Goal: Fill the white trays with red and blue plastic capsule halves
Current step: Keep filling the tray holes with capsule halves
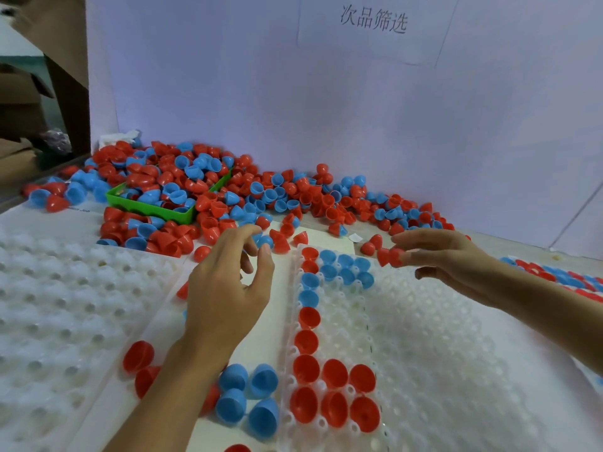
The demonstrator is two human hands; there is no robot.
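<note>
Head view shows picking in hand: the right hand (447, 256) pinches red halves (390, 257) over the centre tray's (440, 353) far edge, mostly unfilled; the left hand (228, 288) hovers, fingers loosely curled, empty. Next, I judge, seat them open-side up in free sockets.

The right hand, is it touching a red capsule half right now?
Touching. The head view shows the right hand pinching a red capsule half at its fingertips, no gap visible, above the partly filled white tray.
</note>
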